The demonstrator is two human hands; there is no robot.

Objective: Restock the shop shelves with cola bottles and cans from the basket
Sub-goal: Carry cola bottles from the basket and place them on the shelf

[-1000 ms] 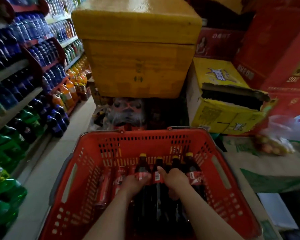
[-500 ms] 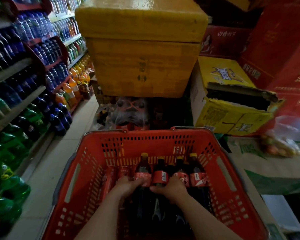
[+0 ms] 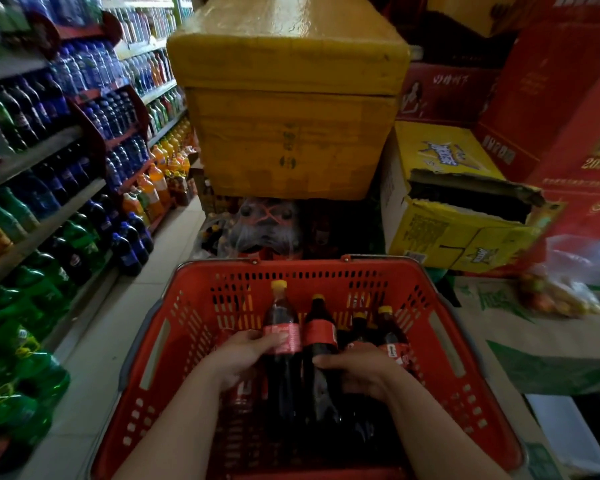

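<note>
A red plastic basket (image 3: 440, 327) stands on the floor right in front of me. Several dark cola bottles with yellow caps and red labels are in it. My left hand (image 3: 243, 355) grips the leftmost cola bottle (image 3: 282, 327), which rises higher than the others. My right hand (image 3: 357, 368) is closed on the second cola bottle (image 3: 320, 336), also lifted. Two more cola bottles (image 3: 387, 327) stand lower, behind my right hand. A red cola can (image 3: 244, 393) lies under my left wrist. The shop shelves (image 3: 42, 188) run along the left, packed with drink bottles.
A large yellow box (image 3: 288, 98) is stacked straight ahead beyond the basket. Yellow and red cartons (image 3: 465, 202) pile up at the right, with a green-printed carton (image 3: 534, 341) and a plastic bag beside the basket. A tiled aisle (image 3: 118, 323) runs between basket and shelves.
Both hands have pulled their bottles up out of the row; the left bottle now stands clearly higher than the rest. The camera has shifted slightly.
</note>
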